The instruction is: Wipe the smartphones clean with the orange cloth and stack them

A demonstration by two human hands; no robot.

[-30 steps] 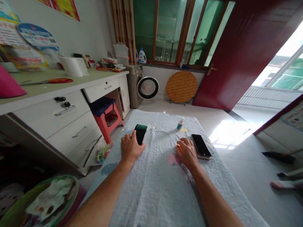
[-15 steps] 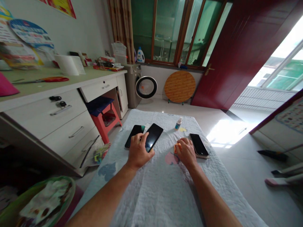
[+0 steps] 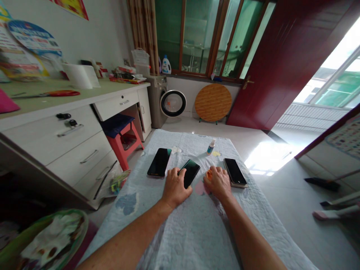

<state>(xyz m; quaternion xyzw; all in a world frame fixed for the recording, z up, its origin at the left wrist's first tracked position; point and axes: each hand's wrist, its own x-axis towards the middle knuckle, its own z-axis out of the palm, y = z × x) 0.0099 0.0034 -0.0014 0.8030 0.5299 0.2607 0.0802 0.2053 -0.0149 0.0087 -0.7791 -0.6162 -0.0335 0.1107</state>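
My left hand [image 3: 176, 187] grips a black phone [image 3: 191, 171] by its near end, thumb and fingers on its sides, over the middle of the cloth-covered table [image 3: 180, 225]. To the left of that hand a second dark phone [image 3: 159, 162] lies flat on the cloth. My right hand [image 3: 219, 182] is closed on an orange cloth [image 3: 209, 174], mostly hidden under the fingers. Just right of it lies a third phone [image 3: 235, 171], its screen up. Beyond the hands stands a small spray bottle [image 3: 210, 147].
On the left, a white desk [image 3: 115, 98] holds a paper roll and red-handled scissors. A red stool [image 3: 125, 137] stands under it, and a waste bin [image 3: 84, 232] is at lower left. A washing machine [image 3: 156, 99] with its door open is behind.
My left hand has moved right and nearer with its phone, which now lies closer to my right hand. The left phone is uncovered. My right hand has shifted slightly left.
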